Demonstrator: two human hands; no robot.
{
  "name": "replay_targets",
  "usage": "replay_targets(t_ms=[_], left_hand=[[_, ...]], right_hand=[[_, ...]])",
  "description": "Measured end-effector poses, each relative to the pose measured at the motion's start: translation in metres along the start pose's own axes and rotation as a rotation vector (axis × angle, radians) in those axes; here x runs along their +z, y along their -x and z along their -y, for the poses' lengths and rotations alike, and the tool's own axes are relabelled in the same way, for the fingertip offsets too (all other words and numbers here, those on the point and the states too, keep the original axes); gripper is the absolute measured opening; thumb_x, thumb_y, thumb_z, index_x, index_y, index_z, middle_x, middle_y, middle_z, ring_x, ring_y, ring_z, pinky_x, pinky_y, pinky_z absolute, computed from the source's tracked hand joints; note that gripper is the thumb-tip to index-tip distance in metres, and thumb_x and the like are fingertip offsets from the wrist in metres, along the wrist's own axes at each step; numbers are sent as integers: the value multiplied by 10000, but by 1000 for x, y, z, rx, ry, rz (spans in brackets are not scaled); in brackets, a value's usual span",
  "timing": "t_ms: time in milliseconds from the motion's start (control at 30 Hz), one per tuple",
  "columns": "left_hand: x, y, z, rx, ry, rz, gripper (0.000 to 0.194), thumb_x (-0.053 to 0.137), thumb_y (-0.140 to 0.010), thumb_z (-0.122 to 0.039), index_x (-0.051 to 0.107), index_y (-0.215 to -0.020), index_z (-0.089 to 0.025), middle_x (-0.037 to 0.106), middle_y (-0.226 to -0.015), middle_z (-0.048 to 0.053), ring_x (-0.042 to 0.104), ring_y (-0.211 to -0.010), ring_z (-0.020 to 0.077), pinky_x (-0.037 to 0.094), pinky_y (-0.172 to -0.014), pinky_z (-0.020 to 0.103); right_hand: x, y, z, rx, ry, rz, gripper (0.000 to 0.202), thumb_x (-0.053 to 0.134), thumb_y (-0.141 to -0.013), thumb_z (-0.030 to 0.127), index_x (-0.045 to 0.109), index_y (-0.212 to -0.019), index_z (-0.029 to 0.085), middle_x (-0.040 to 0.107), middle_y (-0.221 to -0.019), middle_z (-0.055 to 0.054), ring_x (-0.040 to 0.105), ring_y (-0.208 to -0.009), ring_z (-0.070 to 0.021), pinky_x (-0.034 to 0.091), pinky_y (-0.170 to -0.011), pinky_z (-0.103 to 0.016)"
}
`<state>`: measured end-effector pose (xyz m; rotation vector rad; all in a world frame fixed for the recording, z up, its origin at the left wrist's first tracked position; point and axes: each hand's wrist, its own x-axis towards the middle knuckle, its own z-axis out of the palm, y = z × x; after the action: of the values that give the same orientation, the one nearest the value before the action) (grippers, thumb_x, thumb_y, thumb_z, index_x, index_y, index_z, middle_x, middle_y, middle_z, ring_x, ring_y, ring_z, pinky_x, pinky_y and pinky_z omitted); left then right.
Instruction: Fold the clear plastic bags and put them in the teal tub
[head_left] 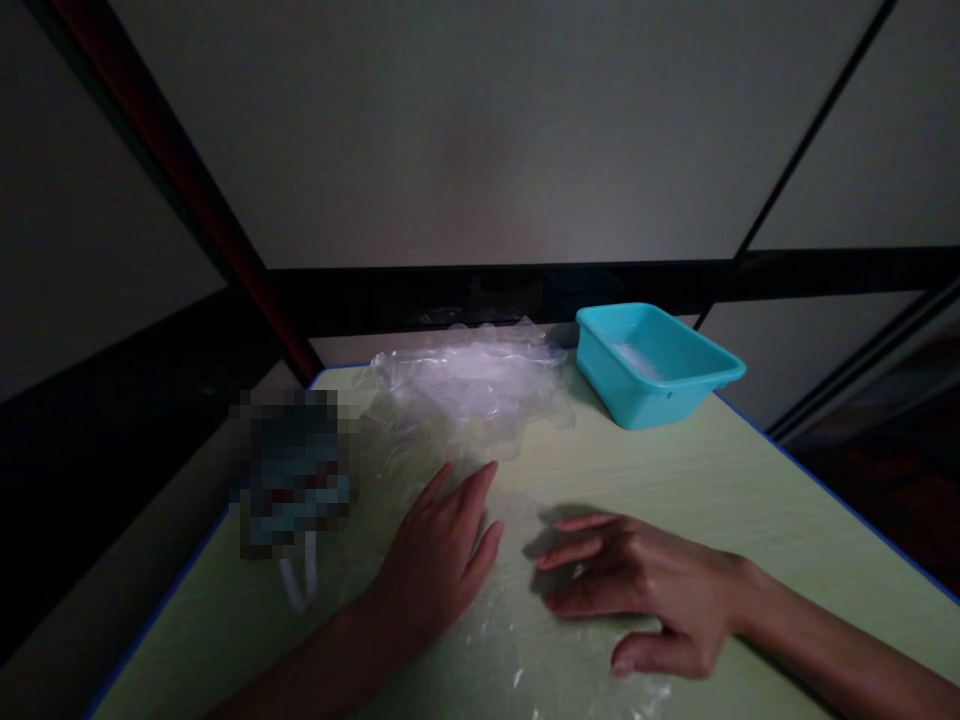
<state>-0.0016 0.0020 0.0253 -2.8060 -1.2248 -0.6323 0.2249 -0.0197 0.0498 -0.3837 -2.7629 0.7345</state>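
A clear plastic bag (517, 640) lies flat on the table in front of me, its edges hard to make out. My left hand (446, 550) rests over its left part, fingers stretched forward and apart, holding nothing. To the right, my right hand (637, 585) hovers at or just above the bag's right side, fingers spread and slightly bent, thumb apart; whether it touches the plastic I cannot tell. Beyond my left fingertips sits a heap of crumpled clear plastic bags (472, 385) at the table's far edge.
An open turquoise plastic basin (652, 400) with something whitish inside stands at the far right of the pale green table (780, 530). On the left is a blurred-out object (296, 475) with a white strap (300, 580). A light panelled wall (487, 140) rises behind the table.
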Motion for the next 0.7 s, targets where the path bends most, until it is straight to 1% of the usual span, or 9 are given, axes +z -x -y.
replay_targets(t_ms=[100,167,300,367,433,467,500,600,700], left_hand=[[-2,0,-1,30,38,-17,383,388,-848,-159,356,-1220,-75,589,-1128,134,537,-1059,235,298,-1000,475],[-6,0,-3,68,52,-77,353,392,-841,-138,394,-1186,-69,594,-1111,142,543,-1044,234,303,-992,477],[-9,4,-20,187,127,-199,222,393,-814,-91,533,-985,-116,656,-901,87,608,-859,176,378,-939,386],[-3,10,-34,284,176,-163,213,367,-816,-99,566,-885,-133,664,-834,63,616,-798,153,381,-941,350],[8,18,-46,414,172,-188,253,333,-863,-171,576,-908,-118,670,-908,84,608,-886,169,318,-1000,380],[13,22,-51,470,163,-236,270,313,-883,-167,578,-905,-122,676,-916,75,605,-911,163,270,-1029,387],[17,26,-55,483,158,-232,282,298,-892,-111,579,-909,-134,679,-940,47,596,-947,141,198,-1061,386],[21,32,-59,522,155,-60,266,317,-922,-114,556,-1036,-142,660,-1038,-7,527,-1080,108,4,-1081,379],[9,31,-55,628,202,85,285,315,-938,-151,505,-1151,-142,598,-1160,-37,466,-1151,101,-32,-1068,375]], right_hand=[[4,-5,6,-39,-23,20,595,248,-883,484,553,-1112,27,642,-1006,-180,445,-1163,-242,250,-1011,-432],[5,-6,6,-84,-66,-26,597,247,-880,484,566,-1079,20,666,-914,-177,479,-1130,-238,286,-991,-419],[-1,-1,-2,-49,-123,-312,430,332,-879,407,601,-960,81,667,-851,-152,570,-991,-215,372,-912,-393],[-5,4,-9,20,-135,-458,369,349,-891,385,598,-941,117,659,-868,-135,581,-936,-208,408,-850,-388],[-6,8,-16,55,-164,-541,329,361,-901,371,583,-969,138,663,-827,-105,580,-898,-202,425,-808,-378],[-6,9,-19,68,-174,-557,315,365,-904,361,579,-983,144,664,-819,-95,577,-890,-199,427,-803,-374],[-5,9,-21,85,-176,-559,308,367,-906,352,579,-994,148,663,-830,-92,572,-895,-198,424,-809,-372],[-2,9,-23,143,-135,-501,343,357,-909,370,584,-1033,145,637,-956,-112,537,-982,-204,393,-868,-382],[-1,9,-23,191,-74,-395,389,344,-909,405,540,-1130,153,592,-1094,-112,468,-1109,-207,294,-980,-422]])
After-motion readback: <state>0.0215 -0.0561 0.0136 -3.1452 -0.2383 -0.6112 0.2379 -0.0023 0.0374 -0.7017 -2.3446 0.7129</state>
